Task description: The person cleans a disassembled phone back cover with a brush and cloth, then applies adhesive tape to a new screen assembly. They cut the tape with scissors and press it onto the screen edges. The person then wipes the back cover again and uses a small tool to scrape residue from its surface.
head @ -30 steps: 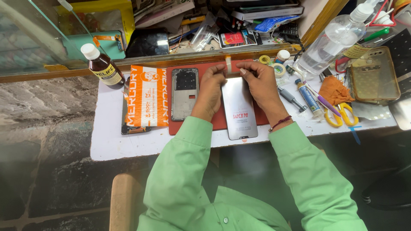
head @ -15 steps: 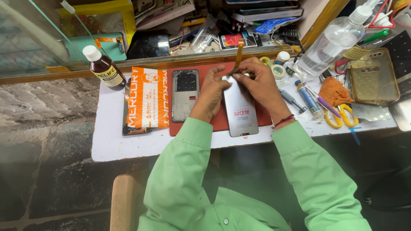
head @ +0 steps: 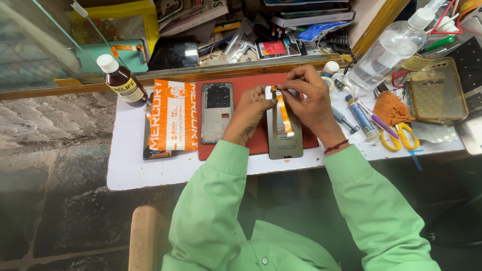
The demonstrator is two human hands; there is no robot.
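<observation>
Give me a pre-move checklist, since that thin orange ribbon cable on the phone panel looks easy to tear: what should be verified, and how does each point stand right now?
1. Both hands on the work: ok. Left hand and right hand meet at the top of the orange ribbon cable.
2. Cable free of kinks: cannot tell; it lies lengthwise down the grey phone panel.
3. Panel supported: ok, it rests on the red mat, lower end over the white table.
4. Phone frame out of the way: ok, left of the hands.
5. Scissors clear: ok, off to the right.
</observation>
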